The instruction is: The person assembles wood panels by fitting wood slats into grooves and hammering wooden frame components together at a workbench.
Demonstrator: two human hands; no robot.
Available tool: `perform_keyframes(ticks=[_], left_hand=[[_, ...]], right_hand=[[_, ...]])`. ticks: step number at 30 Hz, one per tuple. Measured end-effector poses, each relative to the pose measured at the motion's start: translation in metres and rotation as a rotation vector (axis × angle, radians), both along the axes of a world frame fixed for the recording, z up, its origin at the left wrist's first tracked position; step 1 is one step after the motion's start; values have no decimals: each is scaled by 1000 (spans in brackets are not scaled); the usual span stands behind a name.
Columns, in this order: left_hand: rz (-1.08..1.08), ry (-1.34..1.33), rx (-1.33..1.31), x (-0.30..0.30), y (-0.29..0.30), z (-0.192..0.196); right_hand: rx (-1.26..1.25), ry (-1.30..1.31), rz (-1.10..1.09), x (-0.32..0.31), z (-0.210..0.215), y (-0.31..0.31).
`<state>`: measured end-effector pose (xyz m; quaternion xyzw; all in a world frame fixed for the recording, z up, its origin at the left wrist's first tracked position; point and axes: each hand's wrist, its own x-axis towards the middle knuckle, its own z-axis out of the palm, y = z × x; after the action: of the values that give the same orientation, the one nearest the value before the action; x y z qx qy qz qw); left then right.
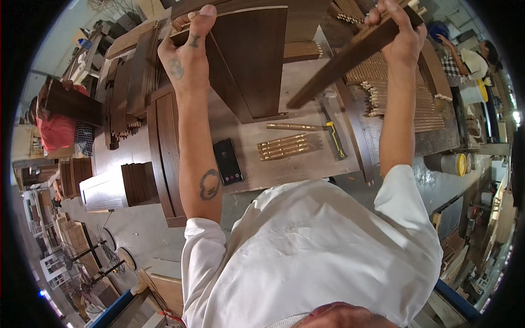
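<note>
My left hand (188, 46) is closed on the upper left edge of a dark brown wooden panel (251, 60), which stands tilted over the workbench (257, 183). In my right hand (402, 35) is a dark wooden rail (350, 65), gripped near its far end, where pale dowels stick out. The rail slants down to the left, its near end raised close to the panel's right edge. Below the panel lie a small bundle of narrow wooden strips (283, 146) and a single strip (292, 126). A hammer (334, 139) with a yellow and black handle rests right of them.
A black phone (228, 160) lies by my left forearm. Dowelled rails (407, 98) are laid in rows on the right; stacked dark boards (134, 76) lie on the left. A framed panel (164, 147) leans left of my arm. Other people (63, 120) work at both sides.
</note>
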<state>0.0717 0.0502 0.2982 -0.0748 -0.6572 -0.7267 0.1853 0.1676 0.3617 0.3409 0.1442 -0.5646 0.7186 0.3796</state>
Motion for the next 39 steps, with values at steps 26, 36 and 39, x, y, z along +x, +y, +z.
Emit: perform_keyframes(ticks=[26,36,39], left_hand=[[214,146,-370,-3,10,-13],[-33,174,-210,21,12,8],[-73,183,-276,-2,-25,-24]], right_hand=[[-41,-100,-30,-25,-40,-11],[86,-96,112,-22,-45,-39],[262,20,91,-23,-28,-99]])
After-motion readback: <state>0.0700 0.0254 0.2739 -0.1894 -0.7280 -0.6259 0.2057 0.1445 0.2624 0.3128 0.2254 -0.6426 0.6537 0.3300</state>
